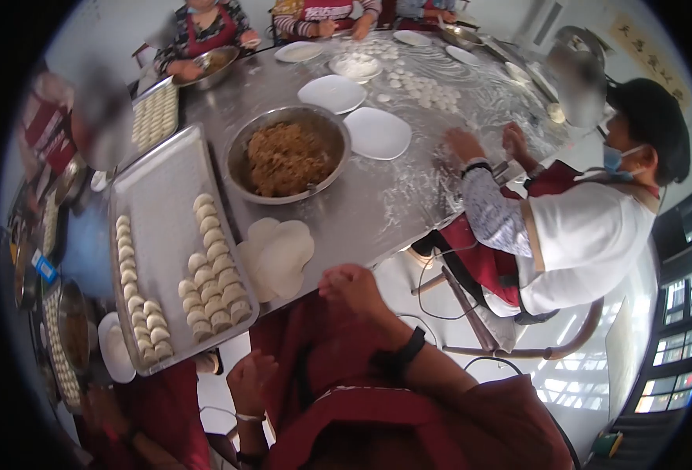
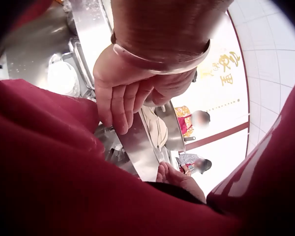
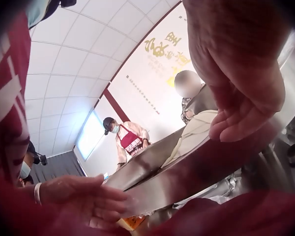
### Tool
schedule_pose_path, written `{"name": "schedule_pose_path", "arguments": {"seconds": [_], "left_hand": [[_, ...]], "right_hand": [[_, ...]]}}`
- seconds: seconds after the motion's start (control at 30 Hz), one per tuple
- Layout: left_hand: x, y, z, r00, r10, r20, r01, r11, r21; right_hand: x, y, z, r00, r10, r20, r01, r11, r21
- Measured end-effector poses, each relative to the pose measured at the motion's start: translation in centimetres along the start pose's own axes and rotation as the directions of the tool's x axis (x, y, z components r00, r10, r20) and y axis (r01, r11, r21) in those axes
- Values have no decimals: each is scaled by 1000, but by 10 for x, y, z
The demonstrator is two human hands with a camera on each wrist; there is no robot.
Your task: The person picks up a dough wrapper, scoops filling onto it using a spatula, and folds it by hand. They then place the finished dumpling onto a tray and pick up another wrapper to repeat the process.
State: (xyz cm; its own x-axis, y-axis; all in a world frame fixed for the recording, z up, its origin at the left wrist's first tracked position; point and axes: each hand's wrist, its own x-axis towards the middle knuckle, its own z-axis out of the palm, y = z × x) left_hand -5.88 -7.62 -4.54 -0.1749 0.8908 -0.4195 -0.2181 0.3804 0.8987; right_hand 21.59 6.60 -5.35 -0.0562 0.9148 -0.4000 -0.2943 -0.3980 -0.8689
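Observation:
My left hand (image 1: 250, 381), with a bracelet at the wrist, is held low before the apron, off the table. Its fingers (image 2: 119, 101) hang relaxed with nothing in them. My right hand (image 1: 352, 291) is just off the table's front edge, fingers loosely bent and bare of any object. Nearest to it lies an overlapping pile of flat round dough wrappers (image 1: 287, 254). Left of the pile, a metal tray (image 1: 158, 196) carries rows of dumplings (image 1: 221, 286) along both sides. Behind the wrappers stands a steel bowl (image 1: 232, 168) of brown filling (image 1: 291, 157), with a utensil partly sunk in it.
White plates (image 1: 379, 133) sit beyond the bowl, near small dough pieces (image 1: 428, 90) on floured metal. A person in white (image 1: 596, 227) sits at the right, hands over the table. Others work around the far side. Another tray (image 1: 156, 113) of dumplings is farther back left.

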Motion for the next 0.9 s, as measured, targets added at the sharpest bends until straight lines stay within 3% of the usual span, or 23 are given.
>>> {"name": "schedule_pose_path", "arguments": {"seconds": [0.07,0.1,0.2,0.23,0.37,0.47,0.53,0.57,0.63,0.73,0.83,0.9], "left_hand": [[4,-5,-9,1000,-5,-4,5,993,-117],[3,2,-8,996,-81,-29,74,979,-188],[8,2,-24,991,-124,48,131,856,-500],[11,-2,-32,992,-74,105,122,807,-577],[19,23,-30,993,-115,-5,85,764,-639],[33,20,-42,998,-52,44,68,758,-649],[43,22,-40,992,-115,-43,67,800,-596],[47,24,-39,992,-118,-44,70,807,-586],[55,21,-41,986,-154,-72,80,795,-601],[55,27,-34,961,-198,-193,50,811,-583],[56,34,-37,964,-206,-168,80,829,-553],[66,35,-48,937,-302,-173,168,828,-535]], "right_hand": [[18,-18,2,999,-36,-36,39,995,95],[28,-31,2,996,-66,-53,71,994,89],[68,-63,1,984,-119,-129,134,983,121],[82,-72,2,985,-100,-139,121,981,150],[120,-106,15,996,-11,-94,20,994,103],[152,-103,16,992,67,-106,-65,998,20],[181,-90,4,995,95,-20,-89,976,199],[193,-83,-3,998,37,57,-49,975,217],[194,-88,5,996,92,-2,-87,943,321],[195,-89,1,997,14,-76,-3,990,140],[187,-90,4,991,10,-131,8,991,133],[178,-88,5,988,-4,-155,23,992,120]]}}
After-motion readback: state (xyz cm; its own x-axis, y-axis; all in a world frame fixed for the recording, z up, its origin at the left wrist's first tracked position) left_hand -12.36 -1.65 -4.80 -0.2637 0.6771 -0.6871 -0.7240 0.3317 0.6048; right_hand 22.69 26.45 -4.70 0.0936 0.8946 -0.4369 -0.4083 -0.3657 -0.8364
